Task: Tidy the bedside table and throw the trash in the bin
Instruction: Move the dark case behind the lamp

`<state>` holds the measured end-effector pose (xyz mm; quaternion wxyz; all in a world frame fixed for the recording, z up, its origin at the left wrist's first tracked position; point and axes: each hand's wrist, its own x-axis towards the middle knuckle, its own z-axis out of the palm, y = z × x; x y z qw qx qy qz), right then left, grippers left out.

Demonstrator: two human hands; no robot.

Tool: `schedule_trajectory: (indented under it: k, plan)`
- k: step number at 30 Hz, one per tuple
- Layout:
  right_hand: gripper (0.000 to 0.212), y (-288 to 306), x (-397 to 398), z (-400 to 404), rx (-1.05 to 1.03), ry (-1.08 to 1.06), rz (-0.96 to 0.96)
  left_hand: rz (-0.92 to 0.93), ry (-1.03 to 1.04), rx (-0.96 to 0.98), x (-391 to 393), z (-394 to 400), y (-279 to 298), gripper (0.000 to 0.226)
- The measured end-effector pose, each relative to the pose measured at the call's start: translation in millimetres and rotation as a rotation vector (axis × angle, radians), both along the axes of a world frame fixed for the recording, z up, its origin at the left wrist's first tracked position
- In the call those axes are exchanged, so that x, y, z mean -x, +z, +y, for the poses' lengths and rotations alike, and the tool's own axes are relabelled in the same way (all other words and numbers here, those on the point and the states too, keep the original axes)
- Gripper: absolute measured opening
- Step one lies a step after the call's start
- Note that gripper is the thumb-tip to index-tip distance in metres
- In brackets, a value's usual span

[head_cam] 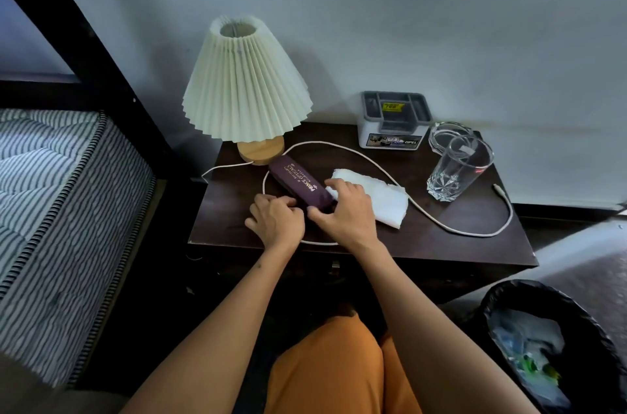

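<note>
A long dark purple spectacle case with pale lettering (300,184) lies slanted near the middle of the dark brown wooden bedside table (441,240), its far end aimed toward 11 o'clock. Both hands close on its near end: the left hand (276,220) presses curled fingers against the case's left side, and the right hand (346,213) lies over the near right corner, thumb along the end and fingers spread, fingertips reaching onto a folded white paper towel (380,198) that touches the case at 3 o'clock. A white cable (424,210) loops around case and towel, passes under the wrists, and ends in a plug at the table's 3 o'clock edge. At 11 o'clock from the case stands a lamp with a cream pleated shade and round wooden base (246,84), just beside the case's far end. At 1 o'clock, against the wall, sits a grey and white plastic organiser box (393,121). At 2 o'clock stands a clear cut-glass tumbler (458,169), with a clear glass ashtray (448,135) just behind it. Off the table at 5 o'clock is a black-lined bin (549,345) holding crumpled trash. At 9 o'clock lies a striped mattress (61,210).
</note>
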<state>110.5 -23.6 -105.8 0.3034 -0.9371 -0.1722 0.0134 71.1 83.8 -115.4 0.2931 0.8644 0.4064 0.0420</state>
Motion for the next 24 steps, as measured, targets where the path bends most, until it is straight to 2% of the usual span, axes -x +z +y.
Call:
schedule_trajectory:
  k: [3, 8, 13, 18, 21, 24]
  plan:
    - [0.058, -7, 0, 15, 0.140, 0.025, -0.036, 0.012, -0.037, 0.010, -1, 2, 0, 0.024]
    - [0.045, -9, -4, 27, 0.204, 0.002, -0.040, -0.055, -0.028, 0.046, -3, 9, 6, 0.027]
    - [0.037, 3, -7, 21, 0.057, -0.034, 0.006, -0.170, -0.052, 0.048, 4, 14, 4, 0.030]
    - [0.035, 16, -19, -2, -0.060, -0.057, -0.012, -0.369, -0.112, 0.189, -4, 17, 7, 0.053]
    - [0.036, 21, -32, -11, -0.058, -0.112, -0.050, -0.368, -0.253, 0.216, -29, 17, 14, 0.063]
    - [0.031, 24, -52, -10, -0.025, -0.141, -0.082, -0.337, -0.335, 0.125, -45, 15, 11, 0.061]
